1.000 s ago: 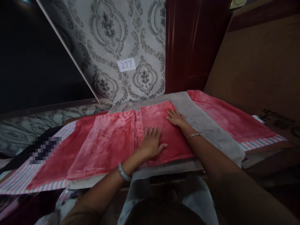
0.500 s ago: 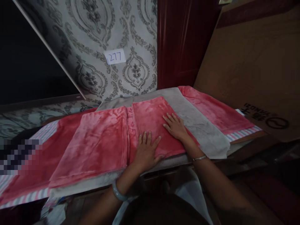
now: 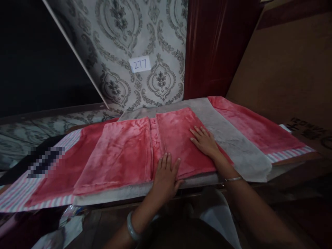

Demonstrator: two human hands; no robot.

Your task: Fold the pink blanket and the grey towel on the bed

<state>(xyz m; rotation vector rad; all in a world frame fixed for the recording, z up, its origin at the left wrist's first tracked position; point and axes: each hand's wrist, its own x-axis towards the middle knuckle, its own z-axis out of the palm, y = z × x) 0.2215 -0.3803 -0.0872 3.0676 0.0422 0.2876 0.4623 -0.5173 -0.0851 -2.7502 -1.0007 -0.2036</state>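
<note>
A plush pink-red blanket (image 3: 116, 155) lies folded on the table, its two side panels folded inward with a narrow gap between them. My left hand (image 3: 166, 174) rests flat near the front edge of the right panel (image 3: 178, 135), fingers spread. On the right side of that same panel lies my right hand (image 3: 204, 141), palm down with its fingers apart. Under the folded blanket is a grey cloth (image 3: 241, 148). More pink-red plush with a striped border shows at the far left (image 3: 67, 166) and far right (image 3: 246, 128).
A large cardboard box (image 3: 285, 69) stands at the right. At the left is a dark screen-like panel (image 3: 46, 62). A paper marked 277 (image 3: 140, 64) is on the patterned wall, beside a dark red wooden panel (image 3: 215, 45). Plastic packaging (image 3: 70, 221) lies below the table's front left.
The view has shifted, so everything sits farther right in the picture. My left hand has slid slightly toward the blanket's front edge; my right hand stays about where it was on the panel.
</note>
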